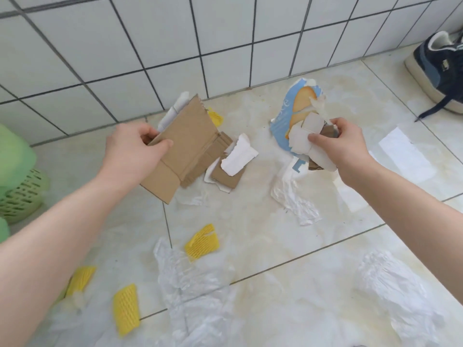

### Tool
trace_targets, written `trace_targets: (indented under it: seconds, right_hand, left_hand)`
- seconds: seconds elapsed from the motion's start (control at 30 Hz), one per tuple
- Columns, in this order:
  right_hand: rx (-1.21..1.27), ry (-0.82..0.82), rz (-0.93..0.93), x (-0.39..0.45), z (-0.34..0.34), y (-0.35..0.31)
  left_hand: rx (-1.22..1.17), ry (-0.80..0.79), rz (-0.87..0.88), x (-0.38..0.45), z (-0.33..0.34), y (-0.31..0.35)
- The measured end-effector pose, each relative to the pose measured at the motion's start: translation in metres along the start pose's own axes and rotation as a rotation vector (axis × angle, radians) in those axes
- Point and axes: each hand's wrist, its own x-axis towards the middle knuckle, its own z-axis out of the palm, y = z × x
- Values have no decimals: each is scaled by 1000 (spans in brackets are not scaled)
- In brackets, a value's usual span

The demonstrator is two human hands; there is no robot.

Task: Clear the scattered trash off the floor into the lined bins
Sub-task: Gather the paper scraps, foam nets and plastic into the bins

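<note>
So both hands are loaded up at once here, which I'd guess is to save trips; the left hand (135,151) has its thumb over the top and fingers curled behind a big brown cardboard sheet (184,149), pinching it at one edge so the rest hangs out flat; the right hand (347,144) is clutching a bunch of torn white card scraps (304,136) together with a blue printed wrapper (288,116) that sticks up past the fingers.

Between the two hands, smaller cardboard bits with a white paper piece (238,156) lie on the floor (275,236); nearer the person than both hands there's crumpled clear plastic (190,279) and several yellow foam nets (201,242), so plenty of trash is left.

Out past the left forearm sits a green bin (20,194) with its liner bulging over the top; probably where this load goes, though that's my read. A dark sneaker (438,63) stands beyond the right hand, by the wall.
</note>
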Motion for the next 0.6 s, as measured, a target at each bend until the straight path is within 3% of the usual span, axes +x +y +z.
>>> trace_targets:
  seconds: [0.2,0.6]
  right_hand:
    - [101,-150,39,-44,23,-25]
    - [55,-526,18,-137,114,-54]
  left_hand:
    - [-178,6,-161,-43,-49,-39]
    - [-414,142,-358,-145,-110,-112]
